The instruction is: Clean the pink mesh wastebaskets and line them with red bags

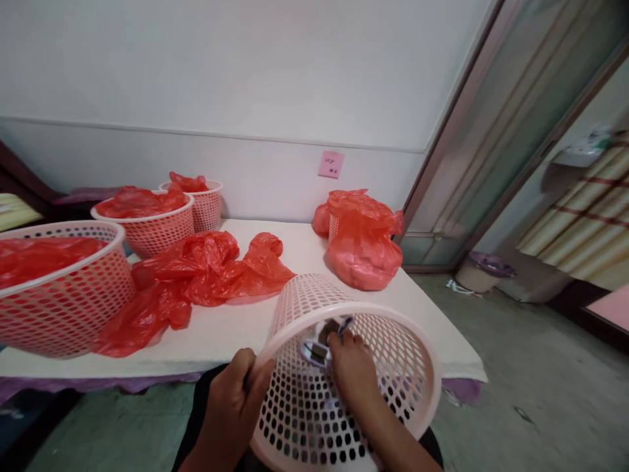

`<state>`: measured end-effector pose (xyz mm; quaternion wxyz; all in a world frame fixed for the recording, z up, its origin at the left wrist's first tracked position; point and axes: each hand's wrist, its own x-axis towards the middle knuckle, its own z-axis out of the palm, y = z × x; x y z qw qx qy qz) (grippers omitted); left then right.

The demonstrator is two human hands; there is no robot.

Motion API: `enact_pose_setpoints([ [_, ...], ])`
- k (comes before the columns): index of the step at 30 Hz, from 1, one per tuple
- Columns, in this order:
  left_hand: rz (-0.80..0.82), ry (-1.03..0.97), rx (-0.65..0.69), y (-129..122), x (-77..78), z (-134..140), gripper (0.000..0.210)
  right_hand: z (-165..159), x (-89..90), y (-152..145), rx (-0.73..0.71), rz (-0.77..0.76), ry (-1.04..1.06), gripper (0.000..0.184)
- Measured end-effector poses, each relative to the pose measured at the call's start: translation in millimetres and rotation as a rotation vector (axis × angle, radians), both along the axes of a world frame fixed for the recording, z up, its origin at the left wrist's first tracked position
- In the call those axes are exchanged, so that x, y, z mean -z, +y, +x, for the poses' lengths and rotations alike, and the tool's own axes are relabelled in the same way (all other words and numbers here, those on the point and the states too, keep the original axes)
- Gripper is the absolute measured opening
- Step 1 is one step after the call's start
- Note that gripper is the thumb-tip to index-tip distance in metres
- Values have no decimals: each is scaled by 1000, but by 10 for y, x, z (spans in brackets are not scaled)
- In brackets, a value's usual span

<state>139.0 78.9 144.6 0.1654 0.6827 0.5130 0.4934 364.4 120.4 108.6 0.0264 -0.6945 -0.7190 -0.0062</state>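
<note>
A pale pink perforated plastic basket (403,351) lies tipped with its mouth toward me, across my lap and against the white table's edge. My left hand (236,396) grips its rim at the left, thumb outside and fingers curled over the edge. Inside the basket, my right hand (354,367) reaches in with bent fingers at some small white, dark-marked items (317,351). Their kind is too blurred to make out. The right fingers press on these items, and the fingertips are partly hidden.
Red plastic bags (206,269) lie crumpled on the white table (295,236). Pink baskets lined with red bags (63,308) stand at the left. A filled red bag (366,252) sits at the back right. A pink note (331,164) sticks to the wall. A bin (479,272) stands on the floor.
</note>
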Motion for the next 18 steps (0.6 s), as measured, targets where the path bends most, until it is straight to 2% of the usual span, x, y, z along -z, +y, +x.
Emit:
enact_pose_setpoints([
  [4,61,44,-2,30,-40,38,31,-94,81,-21,-70,-56,47,42],
  [9,66,75,-38,100,-147,20,28,-321,188,-489,-249,-134,248,45],
  [11,46,70,-69,135,-191,-4,26,-336,249,-696,-311,-179,354,37],
  [12,33,64,-78,152,-209,-15,26,-330,301,-787,-289,-189,396,31],
  [14,0,48,-84,182,-238,-31,27,-302,429,-936,-160,-136,434,17],
  [16,-38,26,-97,204,-256,-39,29,-255,530,-1030,-69,5,411,12],
  [18,-75,4,-121,221,-269,-46,31,-179,527,-1062,-184,117,296,16],
])
